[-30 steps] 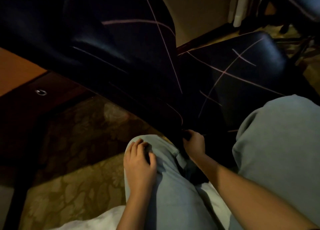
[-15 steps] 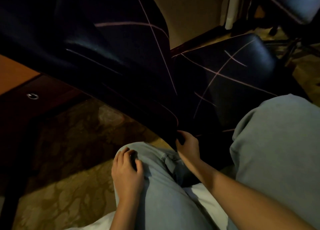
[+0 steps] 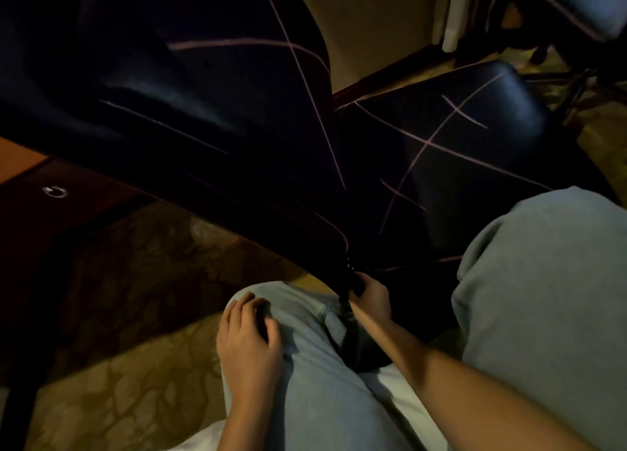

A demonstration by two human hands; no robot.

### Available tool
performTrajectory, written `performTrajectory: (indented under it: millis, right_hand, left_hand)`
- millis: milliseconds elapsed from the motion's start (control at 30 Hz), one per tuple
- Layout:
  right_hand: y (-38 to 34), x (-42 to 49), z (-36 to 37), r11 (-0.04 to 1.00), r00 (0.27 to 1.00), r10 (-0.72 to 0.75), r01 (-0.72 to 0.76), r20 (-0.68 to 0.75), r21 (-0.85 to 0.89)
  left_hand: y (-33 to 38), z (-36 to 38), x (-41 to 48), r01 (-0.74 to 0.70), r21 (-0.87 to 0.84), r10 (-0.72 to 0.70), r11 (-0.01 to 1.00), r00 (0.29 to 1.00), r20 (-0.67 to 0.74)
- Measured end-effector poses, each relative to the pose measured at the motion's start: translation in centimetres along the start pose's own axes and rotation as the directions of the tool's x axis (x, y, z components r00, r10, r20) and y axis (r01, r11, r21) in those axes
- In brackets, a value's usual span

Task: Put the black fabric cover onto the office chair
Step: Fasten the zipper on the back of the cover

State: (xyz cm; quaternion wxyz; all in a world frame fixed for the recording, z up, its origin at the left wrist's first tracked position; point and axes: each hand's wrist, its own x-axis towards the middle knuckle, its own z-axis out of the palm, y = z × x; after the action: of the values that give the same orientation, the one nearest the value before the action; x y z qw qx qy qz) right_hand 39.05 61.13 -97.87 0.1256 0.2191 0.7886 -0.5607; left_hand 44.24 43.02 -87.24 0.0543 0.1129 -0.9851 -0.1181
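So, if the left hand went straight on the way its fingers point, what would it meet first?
The left hand rests on the knee, fingers pointing forward. Past the knee, it would likely first meet the lower edge of the black fabric cover, though depth is unclear in this dim view.

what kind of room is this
Probably a hotel room or office: patterned carpet, a wooden desk with a ring pull, and an office chair wearing a black cover.

The black cover (image 3: 237, 87), crossed by thin pink lines, sits stretched over the chair (image 3: 475, 165), back and seat, bunched where they meet.
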Motion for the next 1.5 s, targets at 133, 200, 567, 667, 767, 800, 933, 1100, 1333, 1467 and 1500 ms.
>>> performTrajectory:
  millis: [133,200,567,667,767,800,933,1100,1333,1467,1500]
  right_hand:
    - [0.6,1.1,0.1,0.994,0.997,0.059,-0.053,0.055,-0.093]
    - [0.7,1.4,0.0,0.991,0.994,0.076,-0.066,0.079,-0.12]
    - [-3.4,-0.9,-1.7,0.998,0.999,-0.053,0.053,-0.002,-0.044]
    - [-4.5,-1.7,-2.6,0.994,0.996,-0.077,0.081,-0.051,0.067]
    - [-4.6,-2.2,-2.8,0.994,0.993,-0.106,0.107,-0.051,0.031]
    - [-4.3,-2.2,-2.6,0.994,0.993,-0.111,0.11,-0.047,-0.019]
    - [-2.8,-1.7,-1.8,0.993,0.999,-0.037,0.035,-0.017,-0.112]
    - [-1.7,-0.9,-1.3,0.986,1.0,0.003,0.0,0.016,-0.167]
    - [-3.8,-1.1,-2.1,0.998,0.999,-0.033,0.032,-0.021,-0.057]
    - [-5.6,-2.5,-2.9,0.994,0.996,-0.089,0.09,-0.023,0.056]
    - [-5.9,-2.8,-3.2,0.992,0.994,-0.111,0.112,-0.021,0.065]
  left_hand:
    - [0.3,0.0,0.2,0.015,0.014,-0.015,1.0,1.0,0.007]
    - [0.5,-0.1,0.2,0.016,0.011,-0.016,1.0,1.0,0.009]
    - [0.7,-0.5,-0.1,-0.006,-0.013,0.005,1.0,1.0,-0.009]
    - [0.9,-0.5,-0.3,-0.006,-0.012,0.006,1.0,1.0,-0.021]
    - [1.1,-0.4,-0.4,-0.012,-0.018,0.012,1.0,1.0,-0.026]
    - [1.2,-0.4,-0.3,-0.01,-0.023,0.009,1.0,1.0,-0.025]
    - [1.3,-0.5,-0.2,-0.017,-0.039,0.016,0.999,1.0,-0.022]
    - [0.9,-0.6,0.0,-0.018,-0.05,0.018,0.999,1.0,-0.008]
    - [0.9,-0.5,-0.1,-0.025,-0.049,0.024,0.999,1.0,-0.018]
    - [1.1,-0.5,-0.2,-0.023,-0.049,0.022,0.999,1.0,-0.019]
    - [1.2,-0.5,-0.2,-0.019,-0.047,0.018,0.999,1.0,-0.017]
